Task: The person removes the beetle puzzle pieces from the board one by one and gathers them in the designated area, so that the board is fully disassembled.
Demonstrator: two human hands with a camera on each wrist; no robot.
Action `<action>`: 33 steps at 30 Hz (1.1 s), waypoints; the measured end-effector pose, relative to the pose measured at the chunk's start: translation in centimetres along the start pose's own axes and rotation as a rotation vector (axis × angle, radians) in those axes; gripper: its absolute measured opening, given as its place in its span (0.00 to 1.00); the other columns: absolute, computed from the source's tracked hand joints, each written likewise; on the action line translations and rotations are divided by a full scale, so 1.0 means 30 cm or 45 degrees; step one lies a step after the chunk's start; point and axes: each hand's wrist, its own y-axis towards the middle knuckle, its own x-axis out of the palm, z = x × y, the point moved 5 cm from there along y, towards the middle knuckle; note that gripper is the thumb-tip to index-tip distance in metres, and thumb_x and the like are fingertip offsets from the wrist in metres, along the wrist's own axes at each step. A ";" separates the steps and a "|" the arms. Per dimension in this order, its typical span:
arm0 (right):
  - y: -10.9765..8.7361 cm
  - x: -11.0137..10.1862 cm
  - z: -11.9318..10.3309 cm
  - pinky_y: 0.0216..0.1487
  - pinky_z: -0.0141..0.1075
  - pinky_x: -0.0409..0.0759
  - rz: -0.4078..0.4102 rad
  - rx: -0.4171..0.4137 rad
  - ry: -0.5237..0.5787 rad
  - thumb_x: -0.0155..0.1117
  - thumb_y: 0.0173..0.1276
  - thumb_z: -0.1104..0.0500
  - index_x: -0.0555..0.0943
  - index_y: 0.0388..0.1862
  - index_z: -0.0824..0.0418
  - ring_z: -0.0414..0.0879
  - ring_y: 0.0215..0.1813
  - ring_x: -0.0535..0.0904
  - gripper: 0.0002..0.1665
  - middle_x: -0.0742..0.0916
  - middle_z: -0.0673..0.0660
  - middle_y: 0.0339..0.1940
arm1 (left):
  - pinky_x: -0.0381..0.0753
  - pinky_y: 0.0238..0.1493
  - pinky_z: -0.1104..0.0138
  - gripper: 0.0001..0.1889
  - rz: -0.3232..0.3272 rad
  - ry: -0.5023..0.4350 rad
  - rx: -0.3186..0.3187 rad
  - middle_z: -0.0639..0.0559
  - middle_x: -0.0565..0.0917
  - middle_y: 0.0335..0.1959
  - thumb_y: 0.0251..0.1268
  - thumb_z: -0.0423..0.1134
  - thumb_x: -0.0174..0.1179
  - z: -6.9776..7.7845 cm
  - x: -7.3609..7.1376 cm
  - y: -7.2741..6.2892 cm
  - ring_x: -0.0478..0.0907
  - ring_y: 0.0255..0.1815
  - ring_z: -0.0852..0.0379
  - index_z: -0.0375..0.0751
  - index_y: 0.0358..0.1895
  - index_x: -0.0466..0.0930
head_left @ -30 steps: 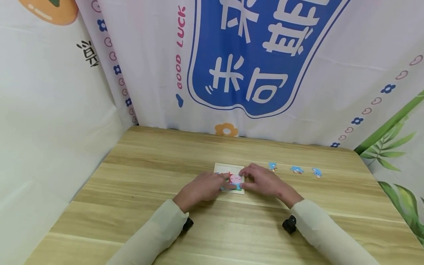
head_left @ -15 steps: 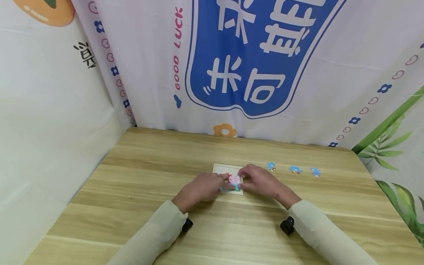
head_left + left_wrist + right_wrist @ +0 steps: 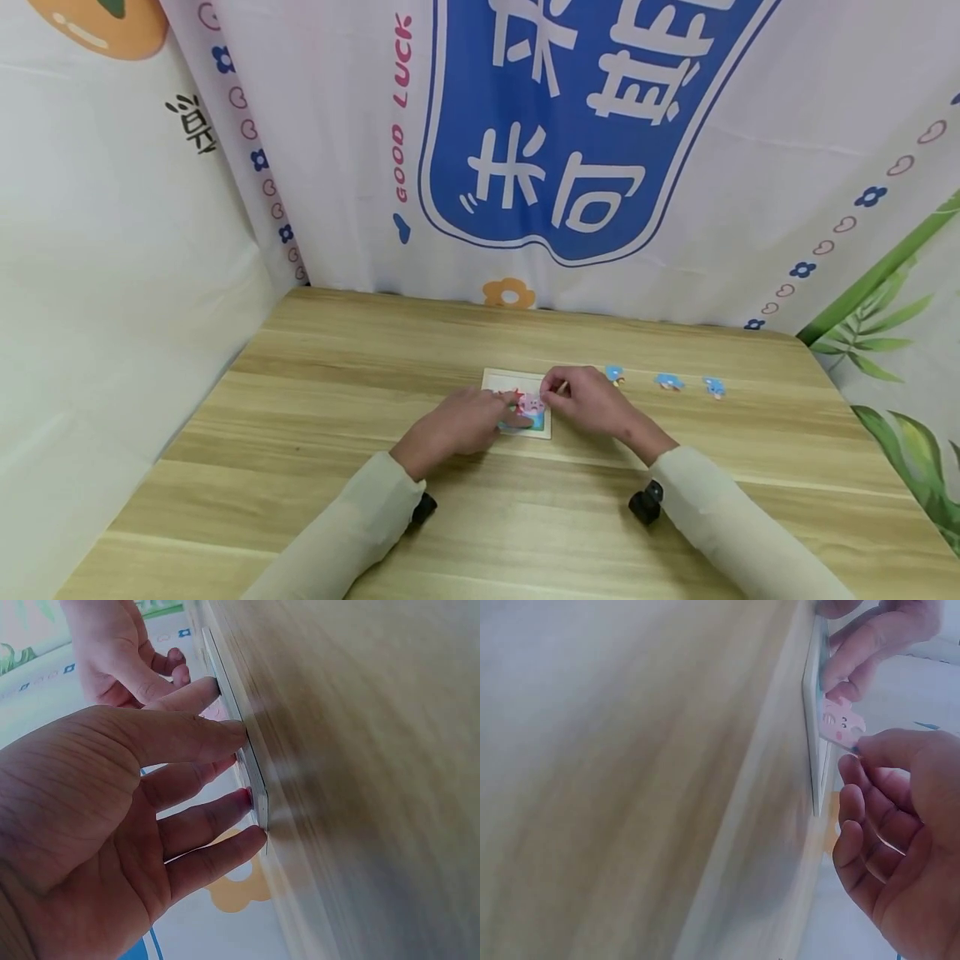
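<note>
A small white-rimmed puzzle board [image 3: 510, 380] lies on the table, partly filled with bright pieces. My left hand [image 3: 461, 421] rests on its left side; in the left wrist view the fingers are extended, with thumb and fingertips [image 3: 234, 733] on the board's edge and face. My right hand [image 3: 592, 402] pinches a puzzle piece with a pink pig face [image 3: 843, 720] between thumb and index finger. That piece stands tilted up from the board in the right wrist view, its far end close to the left fingertips. The left fingers hide part of the picture.
Three loose blue puzzle pieces lie in a row right of the board: one [image 3: 614, 372] near the right hand, a middle one [image 3: 669, 382] and a far one [image 3: 714, 387]. A printed curtain [image 3: 360, 167] hangs behind the wooden table [image 3: 360, 350].
The right thumb and fingertips have come together at the piece's edge, and the pig-face piece now tips up from the board. The left hand has stayed in place.
</note>
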 end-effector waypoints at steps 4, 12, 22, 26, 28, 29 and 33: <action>0.001 -0.006 -0.006 0.39 0.37 0.81 0.012 -0.020 0.011 0.65 0.75 0.61 0.84 0.37 0.54 0.40 0.34 0.80 0.05 0.86 0.45 0.33 | 0.72 0.28 0.69 0.24 -0.004 0.030 0.005 0.51 0.76 0.71 0.75 0.34 0.62 0.000 0.002 0.001 0.77 0.37 0.60 0.66 0.66 0.82; 0.003 0.003 -0.008 0.38 0.37 0.80 0.034 -0.011 -0.025 0.64 0.76 0.61 0.84 0.38 0.56 0.40 0.34 0.79 0.04 0.85 0.46 0.33 | 0.62 0.23 0.68 0.28 -0.067 -0.012 -0.044 0.49 0.72 0.74 0.76 0.30 0.58 0.005 -0.003 0.001 0.78 0.39 0.59 0.67 0.69 0.78; -0.001 -0.011 -0.002 0.38 0.38 0.79 0.101 0.035 0.021 0.61 0.77 0.62 0.84 0.41 0.60 0.42 0.34 0.78 0.05 0.85 0.49 0.33 | 0.58 0.20 0.68 0.29 -0.094 -0.025 -0.072 0.53 0.69 0.76 0.76 0.29 0.56 0.012 -0.008 0.010 0.72 0.33 0.60 0.68 0.70 0.78; -0.011 -0.034 0.001 0.37 0.38 0.78 0.110 0.020 0.031 0.62 0.77 0.63 0.84 0.41 0.60 0.43 0.32 0.76 0.04 0.84 0.50 0.32 | 0.56 0.20 0.68 0.29 -0.070 -0.043 -0.063 0.53 0.70 0.76 0.76 0.28 0.55 0.013 -0.010 0.009 0.70 0.31 0.60 0.68 0.69 0.79; -0.019 -0.043 0.008 0.37 0.38 0.77 0.103 0.016 0.020 0.62 0.77 0.63 0.84 0.41 0.60 0.43 0.33 0.76 0.04 0.84 0.49 0.32 | 0.57 0.20 0.68 0.28 -0.063 -0.035 -0.056 0.53 0.70 0.75 0.76 0.28 0.56 0.013 -0.008 0.007 0.74 0.34 0.60 0.67 0.69 0.79; -0.024 -0.048 0.014 0.37 0.38 0.77 0.098 0.016 0.015 0.63 0.77 0.63 0.84 0.41 0.59 0.43 0.33 0.75 0.04 0.84 0.49 0.33 | 0.57 0.21 0.68 0.28 -0.059 -0.027 -0.052 0.52 0.71 0.75 0.75 0.28 0.56 0.014 -0.007 0.006 0.77 0.38 0.60 0.66 0.68 0.80; -0.051 -0.071 0.047 0.39 0.39 0.77 0.082 0.035 -0.009 0.63 0.77 0.61 0.84 0.41 0.57 0.43 0.35 0.77 0.04 0.85 0.48 0.35 | 0.59 0.23 0.68 0.28 -0.038 0.001 -0.034 0.51 0.72 0.74 0.74 0.29 0.57 0.014 -0.001 0.003 0.82 0.56 0.56 0.65 0.68 0.80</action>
